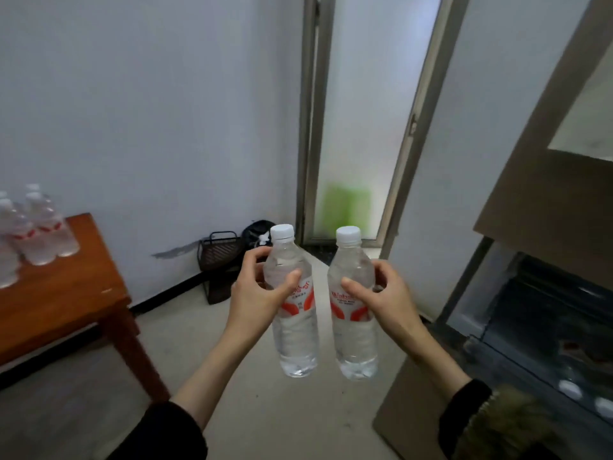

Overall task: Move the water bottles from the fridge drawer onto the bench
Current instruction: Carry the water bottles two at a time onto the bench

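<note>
We found the left hand (pixel 255 290) and right hand (pixel 381 293) each clamped around one clear, white-capped plastic water bottle (pixel 293 313) (pixel 355 320), held upright in mid-air. We judged both were bound for the brown wooden tabletop (pixel 69 293), where more bottles (pixel 36 227) stood.

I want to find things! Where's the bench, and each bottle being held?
wooden bench (pixel 66 293), head view, bare top.
left-hand bottle (pixel 295 336), head view, lower body.
right-hand bottle (pixel 355 340), head view, lower body.

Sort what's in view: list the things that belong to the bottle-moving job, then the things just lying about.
Part of the job:
left hand holding a bottle
right hand holding a second bottle
bottles on the bench
wooden bench
open fridge drawer

Just lying about:
black wire basket
frosted glass door
</note>
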The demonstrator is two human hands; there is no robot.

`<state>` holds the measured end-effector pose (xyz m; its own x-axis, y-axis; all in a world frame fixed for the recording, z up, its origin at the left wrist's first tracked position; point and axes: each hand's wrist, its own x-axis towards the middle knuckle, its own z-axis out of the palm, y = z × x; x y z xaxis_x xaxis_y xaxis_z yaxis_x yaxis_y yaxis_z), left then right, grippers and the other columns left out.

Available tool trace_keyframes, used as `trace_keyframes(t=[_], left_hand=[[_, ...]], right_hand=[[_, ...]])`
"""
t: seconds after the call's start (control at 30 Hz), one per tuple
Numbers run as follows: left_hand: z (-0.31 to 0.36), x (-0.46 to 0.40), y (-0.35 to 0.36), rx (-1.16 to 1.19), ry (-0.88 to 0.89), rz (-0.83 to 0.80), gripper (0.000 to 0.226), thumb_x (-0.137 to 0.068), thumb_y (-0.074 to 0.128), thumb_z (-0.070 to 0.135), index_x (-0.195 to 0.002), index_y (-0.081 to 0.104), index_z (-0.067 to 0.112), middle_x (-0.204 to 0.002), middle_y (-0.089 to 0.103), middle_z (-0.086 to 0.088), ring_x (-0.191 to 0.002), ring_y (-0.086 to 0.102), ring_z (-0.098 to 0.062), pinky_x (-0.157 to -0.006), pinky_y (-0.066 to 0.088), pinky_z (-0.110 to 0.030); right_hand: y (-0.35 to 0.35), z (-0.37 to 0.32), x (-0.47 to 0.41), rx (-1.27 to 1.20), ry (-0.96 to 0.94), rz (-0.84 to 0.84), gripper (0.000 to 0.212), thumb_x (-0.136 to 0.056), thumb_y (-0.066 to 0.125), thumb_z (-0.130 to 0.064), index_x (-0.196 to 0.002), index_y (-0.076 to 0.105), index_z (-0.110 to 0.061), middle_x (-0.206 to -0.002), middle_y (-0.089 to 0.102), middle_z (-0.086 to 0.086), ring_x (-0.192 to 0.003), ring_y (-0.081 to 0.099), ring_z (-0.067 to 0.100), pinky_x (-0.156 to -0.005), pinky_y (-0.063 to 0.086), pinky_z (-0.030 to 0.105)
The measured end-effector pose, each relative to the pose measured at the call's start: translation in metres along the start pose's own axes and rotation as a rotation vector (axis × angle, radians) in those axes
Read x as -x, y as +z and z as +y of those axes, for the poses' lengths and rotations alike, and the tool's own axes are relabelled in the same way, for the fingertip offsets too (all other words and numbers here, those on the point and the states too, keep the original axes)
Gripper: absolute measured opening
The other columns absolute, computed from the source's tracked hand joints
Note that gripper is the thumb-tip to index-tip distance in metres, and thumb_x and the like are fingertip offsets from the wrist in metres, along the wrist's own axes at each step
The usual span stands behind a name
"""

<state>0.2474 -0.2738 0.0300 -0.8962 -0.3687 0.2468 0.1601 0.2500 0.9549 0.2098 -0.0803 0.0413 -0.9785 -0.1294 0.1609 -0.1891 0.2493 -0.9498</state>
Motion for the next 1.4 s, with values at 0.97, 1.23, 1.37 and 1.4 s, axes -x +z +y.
trace_keyframes(t=[0.97, 1.23, 1.37, 1.4], left_hand=[[-0.174, -0.137, -0.497, -0.274, -0.325, 0.401, 0.071, -0.071, 0.076, 0.033, -0.13, 0.037, 0.028, -0.126, 0.056, 0.001, -0.106, 0.058, -0.013, -0.079, 0.052, -0.027], [-0.228, -0.241, -0.545, -0.599, -0.371, 0.24, 0.083, -0.07, 0.075, 0.044, -0.139, 0.033, 0.024, -0.142, 0.044, 0.003, -0.126, 0.046, -0.018, -0.1, 0.045, -0.043], [-0.255, -0.281, -0.564, -0.595, -0.395, 0.176, 0.085, -0.069, 0.073, 0.048, -0.141, 0.033, 0.026, -0.141, 0.046, 0.005, -0.126, 0.048, -0.015, -0.099, 0.046, -0.044], [-0.263, -0.29, -0.569, -0.568, -0.405, 0.178, 0.084, -0.07, 0.073, 0.046, -0.141, 0.033, 0.026, -0.141, 0.047, 0.004, -0.125, 0.049, -0.016, -0.099, 0.046, -0.045]], right_hand=[[0.572, -0.09, -0.136, 0.083, -0.158, -0.624, 0.066, -0.067, 0.076, -0.045, -0.121, 0.053, -0.015, -0.117, 0.061, 0.002, -0.105, 0.059, 0.017, -0.093, 0.051, 0.041], [0.659, -0.082, -0.223, 0.387, -0.353, -0.677, 0.068, -0.068, 0.076, -0.045, -0.125, 0.05, -0.016, -0.12, 0.058, 0.002, -0.098, 0.052, 0.01, -0.086, 0.047, 0.03], [0.7, -0.07, -0.259, 0.477, -0.34, -0.698, 0.073, -0.068, 0.076, -0.046, -0.128, 0.048, -0.016, -0.125, 0.052, 0.004, -0.105, 0.051, 0.015, -0.091, 0.045, 0.032], [0.71, -0.067, -0.267, 0.476, -0.308, -0.709, 0.072, -0.069, 0.076, -0.044, -0.129, 0.047, -0.016, -0.126, 0.05, 0.005, -0.108, 0.051, 0.017, -0.093, 0.045, 0.034]])
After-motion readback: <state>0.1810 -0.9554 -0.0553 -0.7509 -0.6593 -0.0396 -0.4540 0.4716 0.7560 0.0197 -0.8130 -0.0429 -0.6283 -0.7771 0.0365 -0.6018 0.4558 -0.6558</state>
